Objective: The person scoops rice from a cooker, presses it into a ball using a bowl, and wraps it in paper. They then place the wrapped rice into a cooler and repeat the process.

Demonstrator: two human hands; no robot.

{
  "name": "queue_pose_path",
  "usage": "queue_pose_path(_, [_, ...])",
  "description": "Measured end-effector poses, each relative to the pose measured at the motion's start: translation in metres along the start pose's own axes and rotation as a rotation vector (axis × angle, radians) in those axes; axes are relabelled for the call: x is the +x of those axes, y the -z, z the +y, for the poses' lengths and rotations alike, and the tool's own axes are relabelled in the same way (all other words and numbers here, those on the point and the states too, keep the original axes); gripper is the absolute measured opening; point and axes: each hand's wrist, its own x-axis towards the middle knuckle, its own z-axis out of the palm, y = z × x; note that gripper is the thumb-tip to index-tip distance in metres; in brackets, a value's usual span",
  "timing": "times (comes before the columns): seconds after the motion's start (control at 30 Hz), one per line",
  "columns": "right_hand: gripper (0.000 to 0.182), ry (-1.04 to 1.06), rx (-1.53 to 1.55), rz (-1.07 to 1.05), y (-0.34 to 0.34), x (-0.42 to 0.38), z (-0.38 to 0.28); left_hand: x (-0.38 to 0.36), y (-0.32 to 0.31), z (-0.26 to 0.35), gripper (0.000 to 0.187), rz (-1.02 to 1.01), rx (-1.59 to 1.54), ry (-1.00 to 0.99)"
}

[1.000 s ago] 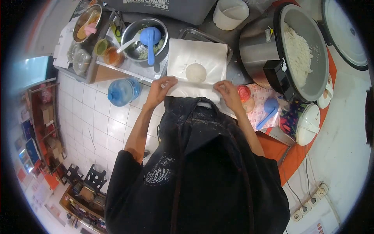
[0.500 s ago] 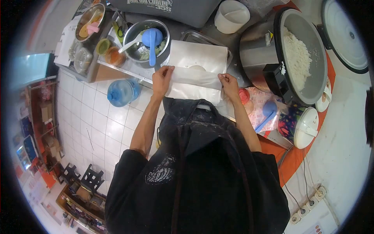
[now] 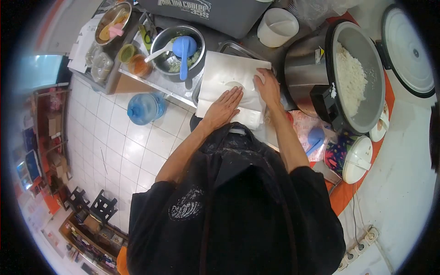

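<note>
White sheets of wrapping paper (image 3: 224, 68) lie in a stack over a metal tray (image 3: 236, 47) in front of my body. My left hand (image 3: 223, 108) rests flat on the lower middle of the paper, fingers stretched out. Along the paper's right edge lies my right hand (image 3: 269, 89), its fingers extended and the thumb apart. A faint round shape shows on the paper just above my left fingertips. Neither hand grips anything that I can see.
Left of the paper stands a steel bowl (image 3: 200, 37) with a blue scoop (image 3: 184, 48) in it. A large rice cooker (image 3: 305, 68) full of rice (image 3: 350, 82) is at the right, lid raised. Behind are a white container (image 3: 277, 30) and a grey cooler box (image 3: 201, 13).
Both hands have let go of the lifted paper edge, which now lies down. My left hand has moved right onto the paper; the right hand has moved slightly up and flattened out.
</note>
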Motion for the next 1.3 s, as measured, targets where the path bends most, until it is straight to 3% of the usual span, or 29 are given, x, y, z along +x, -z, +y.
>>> queue_pose_path(0.13, [0.037,0.119,-0.222,-0.097,-0.014,0.023,0.011,0.000,0.001,-0.002,0.066,-0.013,0.029,-0.014])
queue_pose_path(0.2, [0.040,-0.012,-0.222,-0.329,-0.012,0.026,0.013,-0.001,0.001,-0.002,0.066,-0.009,0.044,-0.009])
queue_pose_path(0.23, [0.040,-0.001,-0.220,-0.334,-0.014,0.026,0.013,-0.002,0.000,-0.001,0.066,-0.011,0.052,-0.009])
queue_pose_path(0.3, [0.036,0.102,-0.206,-0.107,-0.018,0.022,0.013,-0.003,0.000,0.000,0.067,-0.009,0.054,0.001])
queue_pose_path(0.43, [0.028,0.083,-0.234,-0.083,-0.026,0.014,0.018,-0.002,0.000,0.002,0.067,-0.012,0.047,0.006])
queue_pose_path(0.5, [0.023,0.173,-0.229,-0.079,-0.029,0.014,0.022,0.000,0.000,0.002,0.067,-0.016,0.054,0.006])
queue_pose_path(0.63, [0.033,0.214,-0.286,-0.060,-0.025,0.012,0.019,-0.001,0.005,0.005,0.065,0.030,-0.010,0.011])
queue_pose_path(0.67, [0.039,0.144,-0.256,-0.010,-0.023,0.007,0.016,0.000,0.007,0.005,0.065,0.032,-0.009,0.011])
queue_pose_path(0.8, [0.055,0.096,-0.248,-0.018,-0.026,0.000,0.027,0.004,0.020,-0.001,0.053,0.280,-0.121,0.201])
queue_pose_path(0.9, [0.047,-0.055,-0.119,-0.078,-0.021,0.007,0.024,0.015,0.021,-0.022,0.044,0.447,-0.142,0.329])
queue_pose_path(0.97, [0.041,-0.050,-0.160,-0.117,-0.016,0.009,0.024,0.027,0.025,-0.038,0.035,0.563,-0.148,0.392])
queue_pose_path(1.03, [0.035,-0.040,-0.198,-0.163,-0.011,0.010,0.019,0.036,0.033,-0.044,0.034,0.541,-0.206,0.429])
queue_pose_path(1.13, [0.023,0.006,-0.114,-0.068,-0.004,0.006,0.009,0.049,0.048,-0.041,0.030,0.549,-0.295,0.518])
queue_pose_path(1.2, [0.019,0.055,-0.039,-0.077,0.003,0.000,0.005,0.060,0.058,-0.029,0.034,0.405,-0.638,0.792])
queue_pose_path(1.23, [0.019,0.050,-0.040,-0.076,0.004,-0.002,0.002,0.065,0.055,-0.027,0.034,0.401,-0.640,0.791])
queue_pose_path(1.3, [0.018,0.147,-0.069,0.003,0.006,-0.004,-0.003,0.077,0.051,-0.023,0.042,0.216,-0.931,0.977])
